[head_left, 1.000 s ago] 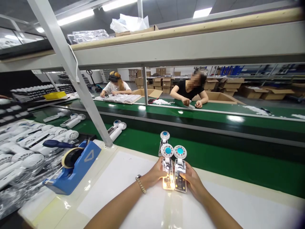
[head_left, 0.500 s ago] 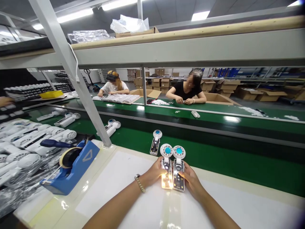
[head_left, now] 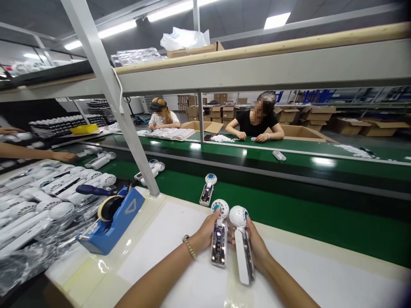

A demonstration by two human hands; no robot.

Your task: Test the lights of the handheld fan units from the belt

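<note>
Clear-fronted fan [head_left: 218, 244], lower centre of the frame, is grasped in our left hand [head_left: 206, 234]; just beside it, our right hand [head_left: 258, 249] grips a second fan [head_left: 242, 259], white casing showing. We judge the step as viewing both; turning either next would call for clearance between them.
</note>
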